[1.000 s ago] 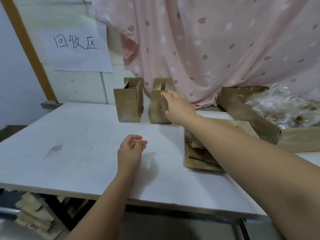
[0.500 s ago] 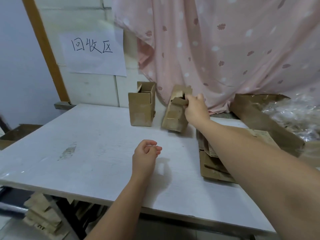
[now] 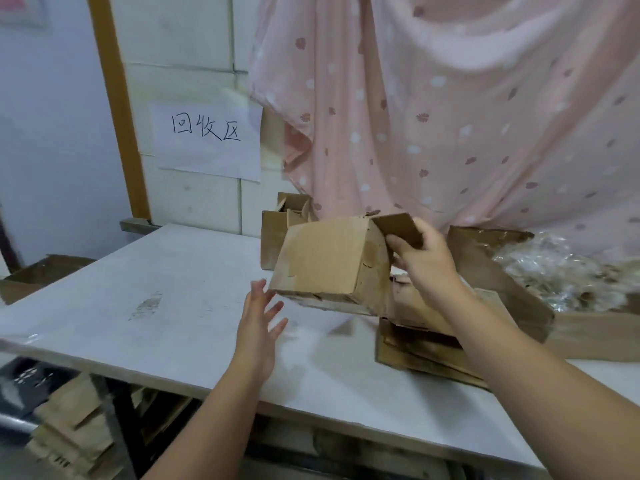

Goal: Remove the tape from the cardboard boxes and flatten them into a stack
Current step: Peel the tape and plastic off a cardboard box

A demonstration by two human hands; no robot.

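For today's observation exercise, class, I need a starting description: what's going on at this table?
A person's right hand grips a flap of a cardboard box, holding it tilted above the white table. The left hand, fingers spread, reaches toward its lower corner. A second box stands upright behind; flattened cardboard lies stacked on the right.

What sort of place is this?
Likely a makeshift recycling corner: a handwritten wall sign reading 回收区, recycling area; flattened cardboard stacked on the white table; crumpled plastic film in a large carton.
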